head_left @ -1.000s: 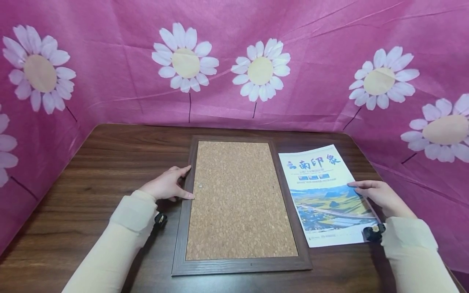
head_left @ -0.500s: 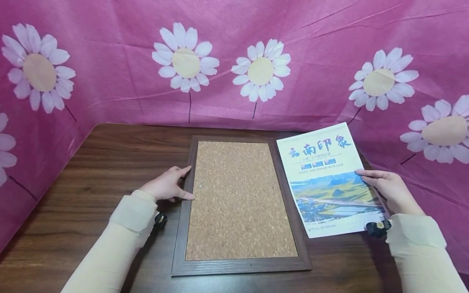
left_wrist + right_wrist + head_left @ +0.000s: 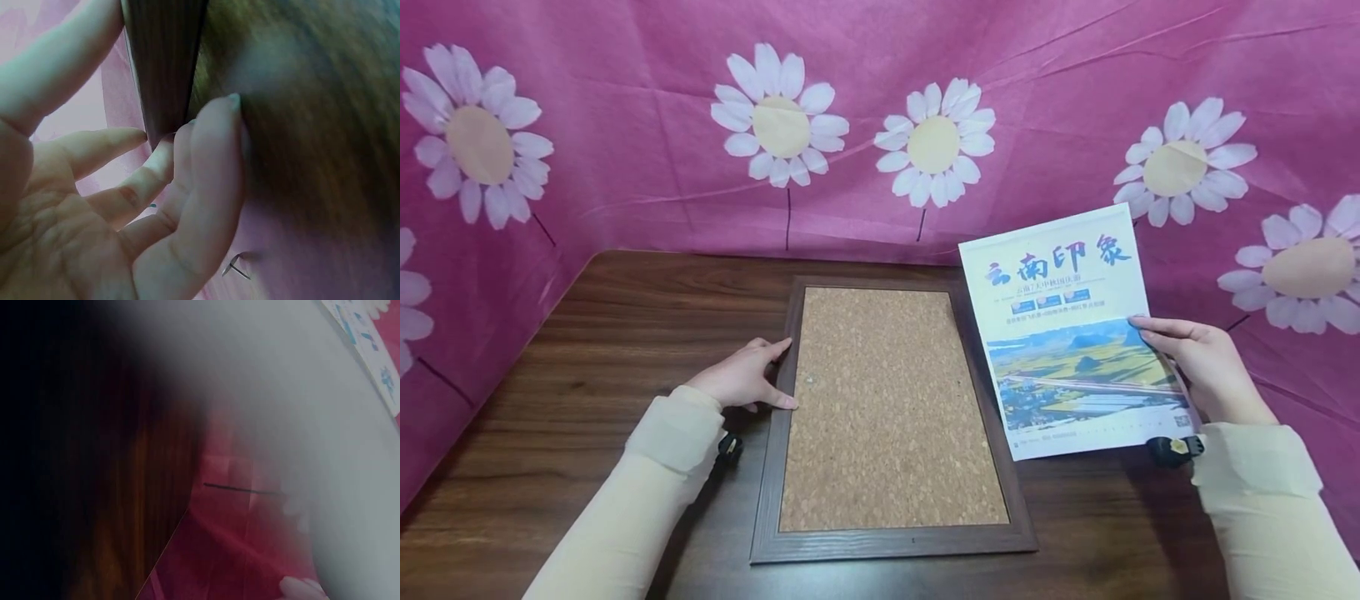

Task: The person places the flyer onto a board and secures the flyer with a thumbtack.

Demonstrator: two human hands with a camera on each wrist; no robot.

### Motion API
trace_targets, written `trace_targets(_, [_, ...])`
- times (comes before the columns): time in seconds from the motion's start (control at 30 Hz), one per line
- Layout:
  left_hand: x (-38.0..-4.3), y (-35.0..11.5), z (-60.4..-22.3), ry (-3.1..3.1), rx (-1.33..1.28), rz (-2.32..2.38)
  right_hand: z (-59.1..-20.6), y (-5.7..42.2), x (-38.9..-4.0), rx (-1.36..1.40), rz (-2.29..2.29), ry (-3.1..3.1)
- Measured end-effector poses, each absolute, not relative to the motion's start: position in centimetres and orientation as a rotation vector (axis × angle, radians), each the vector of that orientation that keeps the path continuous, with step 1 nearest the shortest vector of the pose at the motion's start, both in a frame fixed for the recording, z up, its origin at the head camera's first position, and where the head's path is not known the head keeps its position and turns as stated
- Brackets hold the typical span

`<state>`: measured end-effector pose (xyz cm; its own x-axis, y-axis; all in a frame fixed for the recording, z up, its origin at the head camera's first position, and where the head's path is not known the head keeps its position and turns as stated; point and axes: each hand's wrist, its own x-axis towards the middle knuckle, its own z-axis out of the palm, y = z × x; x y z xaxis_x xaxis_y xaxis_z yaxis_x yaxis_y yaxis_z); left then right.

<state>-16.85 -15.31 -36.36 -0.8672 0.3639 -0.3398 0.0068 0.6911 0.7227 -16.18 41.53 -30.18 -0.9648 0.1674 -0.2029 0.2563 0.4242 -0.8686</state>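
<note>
Where the right hand [image 3: 1210, 367] grips: I see, on my remote head feed, its digits pinching the poster [image 3: 1075, 375] at the right edge; the contact behind is hidden.
Poster: held above the tabletop, right of the wooden frame [image 3: 895, 546], face toward the head camera; I judge that the edge hold keeps most printing uncovered.
Left hand [image 3: 741, 375]: grasps the frame's left rail, thumb over it and fingers against its outer side, presumably to steady it.
Corkboard [image 3: 895, 417]: set inside the frame, cork upward, the whole lying flat on the table [image 3: 595, 375] for even support.
Curtain [image 3: 1045, 50]: daisy-printed, behind the table.
Right-wrist feed: mostly pale blur; I cannot read finger contact there.
</note>
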Motion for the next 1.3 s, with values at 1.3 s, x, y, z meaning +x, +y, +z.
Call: trace_targets(1.3, [-17.1, -15.3, -36.0, 2.424, 0.276, 0.998, -28.6, 33.4, -15.6, 0.283, -2.315, 2.071])
